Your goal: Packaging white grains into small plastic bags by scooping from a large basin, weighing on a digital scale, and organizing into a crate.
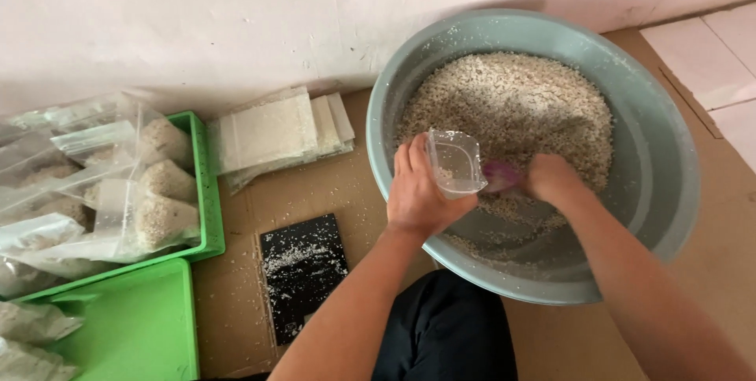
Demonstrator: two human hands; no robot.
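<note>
Item 1: left hand [417,196]. I see it closed around a clear plastic bag [455,162], fingers wrapped behind and thumb at the front, pinching the bag's lower part. The bag stands upright out of the grip, long axis near vertical in the picture, its open mouth pointing up and slightly toward the far wall. It is held over the near rim of the basin.

Item 2: right hand [554,179]. I see it curled shut on a small pink scoop [501,176], just right of the bag. The scoop's long axis lies roughly level, its working end pointing left toward the bag and almost touching its lower edge (the handle is hidden in the fist).

Item 3: grey-green basin [669,192]. Round, wide, beneath both hands. It holds a heap of pale grain [512,101] banked on the side away from the grip; the near floor is mostly bare.

Item 4: black slab [303,271]. Left of and below the left hand, on cardboard, dusted with spilled grain.

Item 5: stack of flat empty bags [276,133]. Left of the grip, against the wall.

Item 6: green trays [206,208]. Far left; the upper one carries filled bags [161,184] of the same grain.
</note>
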